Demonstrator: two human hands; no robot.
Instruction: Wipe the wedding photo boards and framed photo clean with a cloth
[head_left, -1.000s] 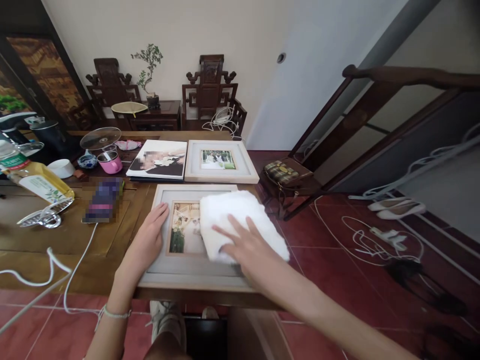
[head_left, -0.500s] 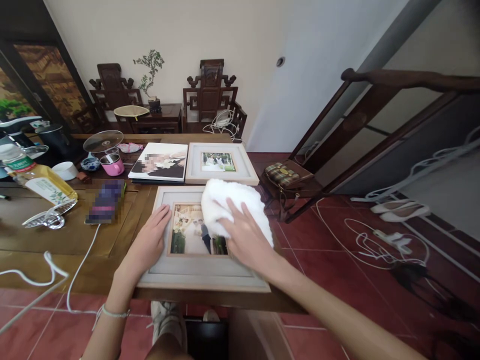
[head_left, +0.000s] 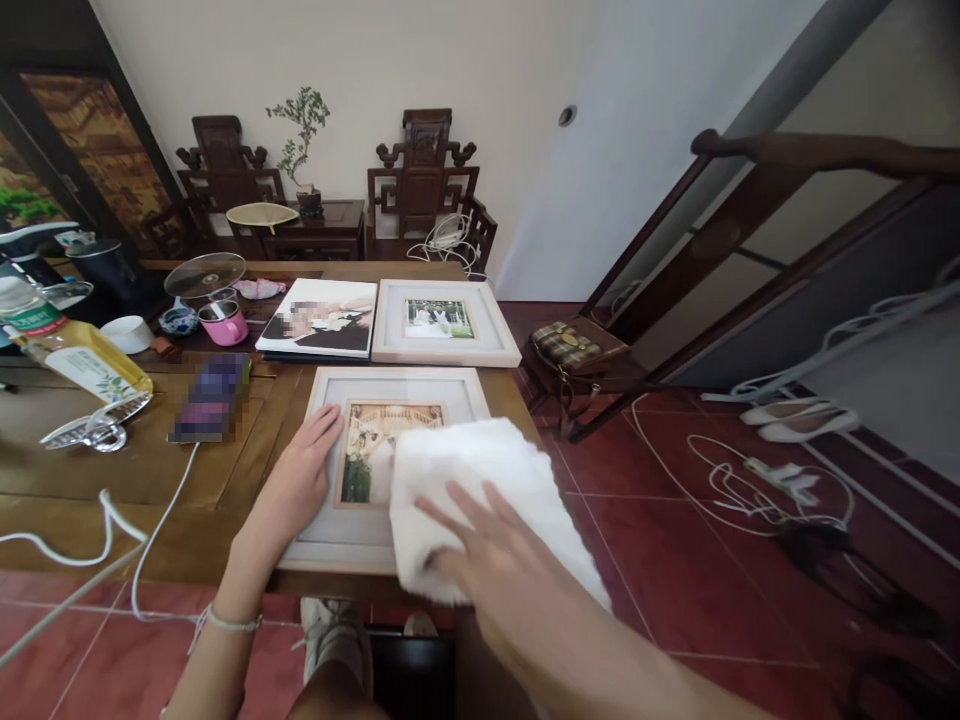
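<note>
A light wooden picture frame (head_left: 390,388) with a photo lies flat at the near edge of the wooden table (head_left: 150,480). My left hand (head_left: 300,475) rests flat and open on the frame's left border, holding it steady. My right hand (head_left: 480,550) presses a white towel (head_left: 480,475) onto the frame's lower right part, fingers spread over the cloth. The towel covers the right half of the photo and hangs past the frame's near edge.
A second frame (head_left: 444,322) and a photo book (head_left: 319,318) lie further back. A pink cup (head_left: 223,322), bowls, a small fan (head_left: 204,275), a bottle (head_left: 71,355), a phone (head_left: 208,398) and white cables (head_left: 112,530) sit to the left. Stair rail (head_left: 750,215) and floor cables on the right.
My right hand has drawn the towel from the frame's upper right down to its near right corner. The left hand has stayed on the left border.
</note>
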